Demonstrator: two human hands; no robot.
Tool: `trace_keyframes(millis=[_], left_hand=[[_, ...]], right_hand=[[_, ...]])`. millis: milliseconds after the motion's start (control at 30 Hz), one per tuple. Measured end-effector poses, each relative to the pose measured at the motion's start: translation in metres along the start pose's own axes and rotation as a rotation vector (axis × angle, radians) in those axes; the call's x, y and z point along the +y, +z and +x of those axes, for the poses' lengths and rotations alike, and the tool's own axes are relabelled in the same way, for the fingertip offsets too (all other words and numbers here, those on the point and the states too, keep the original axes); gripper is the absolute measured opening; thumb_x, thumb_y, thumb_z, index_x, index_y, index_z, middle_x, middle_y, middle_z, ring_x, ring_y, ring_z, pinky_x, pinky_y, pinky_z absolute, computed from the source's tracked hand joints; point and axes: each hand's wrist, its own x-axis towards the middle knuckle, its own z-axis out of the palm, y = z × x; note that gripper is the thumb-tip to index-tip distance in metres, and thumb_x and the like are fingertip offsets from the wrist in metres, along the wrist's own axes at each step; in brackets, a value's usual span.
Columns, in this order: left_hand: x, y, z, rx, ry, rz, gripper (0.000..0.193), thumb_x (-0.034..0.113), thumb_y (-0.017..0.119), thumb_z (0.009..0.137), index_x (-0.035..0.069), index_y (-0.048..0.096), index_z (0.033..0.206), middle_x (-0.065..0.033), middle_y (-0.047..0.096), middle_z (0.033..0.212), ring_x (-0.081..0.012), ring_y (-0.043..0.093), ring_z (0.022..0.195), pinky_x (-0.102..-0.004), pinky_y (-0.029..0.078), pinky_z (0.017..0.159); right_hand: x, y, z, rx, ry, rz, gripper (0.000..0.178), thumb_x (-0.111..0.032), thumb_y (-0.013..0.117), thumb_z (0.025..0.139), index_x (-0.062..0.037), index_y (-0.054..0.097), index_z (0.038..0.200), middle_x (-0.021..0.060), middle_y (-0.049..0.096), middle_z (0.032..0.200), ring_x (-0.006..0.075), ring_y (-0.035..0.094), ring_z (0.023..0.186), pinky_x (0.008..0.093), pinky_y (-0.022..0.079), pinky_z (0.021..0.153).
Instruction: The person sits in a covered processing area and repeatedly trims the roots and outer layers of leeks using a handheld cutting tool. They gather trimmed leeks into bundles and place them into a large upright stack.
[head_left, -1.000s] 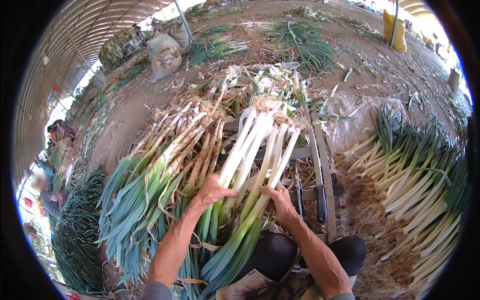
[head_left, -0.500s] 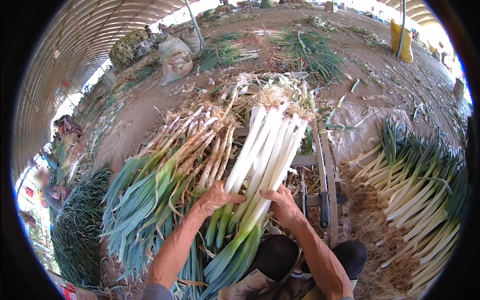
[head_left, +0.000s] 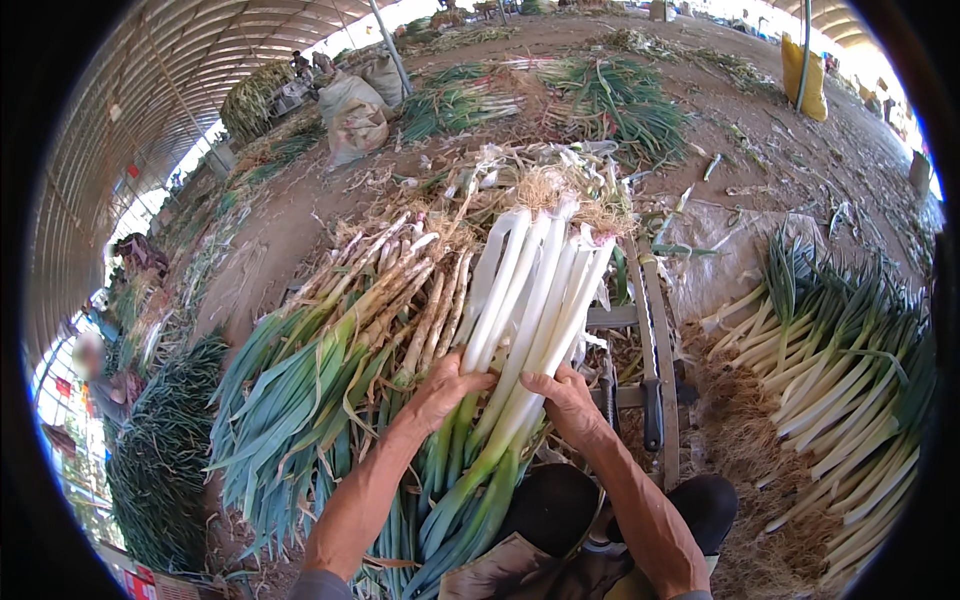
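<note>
A bunch of long green onions (head_left: 520, 320) with clean white stalks lies before me, its hairy roots pointing away and its green leaves toward my lap. My left hand (head_left: 447, 388) is wrapped round the left side of the bunch, thumb across the stalks where white turns to green. On the opposite side my right hand (head_left: 570, 402) grips the same bunch at about that height, thumb on top. The undersides of both hands' fingers are hidden. Close by on the left lie unpeeled green onions (head_left: 350, 335) with brown, dry outer skins.
Right of the bunch, a knife with a black handle (head_left: 651, 412) rests by the metal frame (head_left: 655, 330). Cleaned green onions (head_left: 830, 370) lie in a row on the ground at right. Dark green leaves (head_left: 165, 460) are heaped at left. Sacks (head_left: 357, 125) stand farther back.
My left hand has shifted slightly up and to the right along the stalks. The white stalks on the left of the bunch sit a little differently. Both hands keep their grip.
</note>
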Motion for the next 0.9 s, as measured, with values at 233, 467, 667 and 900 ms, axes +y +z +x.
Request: trace_keyframes(millis=[233, 467, 667, 900], left_hand=[[0.018, 0.009, -0.005, -0.275, -0.034, -0.012, 0.112, 0.035, 0.095, 0.066, 0.003, 0.030, 0.152, -0.0134, 0.045, 0.147, -0.0265, 0.041, 0.138, -0.0395, 0.034, 0.117], [-0.013, 0.038, -0.005, -0.099, 0.147, -0.010, 0.091, 0.025, 0.090, 0.071, 0.003, 0.039, 0.143, -0.0142, 0.063, 0.123, -0.0245, 0.064, 0.110, -0.0379, 0.057, 0.094], [0.023, 0.018, -0.036, 0.005, -0.013, 0.232, 0.085, 0.032, 0.088, 0.074, 0.001, 0.047, 0.141, -0.0123, 0.063, 0.126, -0.0206, 0.062, 0.115, -0.0354, 0.051, 0.099], [0.036, 0.001, -0.072, 0.053, -0.013, 0.271, 0.089, 0.022, 0.088, 0.069, 0.000, 0.046, 0.143, -0.0116, 0.062, 0.129, -0.0198, 0.060, 0.116, -0.0353, 0.049, 0.101]], right_hand=[[-0.003, 0.011, -0.001, -0.037, -0.044, -0.223, 0.079, -0.039, 0.076, 0.088, 0.0017, 0.039, 0.144, 0.0166, 0.056, 0.130, 0.0252, 0.050, 0.126, 0.0403, 0.039, 0.108], [-0.005, 0.037, 0.006, -0.016, -0.163, -0.647, 0.102, -0.059, 0.071, 0.086, 0.0083, 0.023, 0.145, 0.0302, 0.054, 0.128, 0.0368, 0.060, 0.117, 0.0435, 0.054, 0.095], [-0.016, 0.049, -0.012, -0.100, -0.239, -0.901, 0.092, -0.063, 0.066, 0.089, 0.0120, 0.033, 0.132, 0.0318, 0.063, 0.107, 0.0380, 0.069, 0.094, 0.0424, 0.058, 0.076], [-0.033, 0.067, -0.034, -0.023, -0.726, -1.306, 0.082, -0.045, 0.074, 0.087, 0.0157, 0.038, 0.130, 0.0364, 0.061, 0.106, 0.0405, 0.068, 0.084, 0.0450, 0.057, 0.063]])
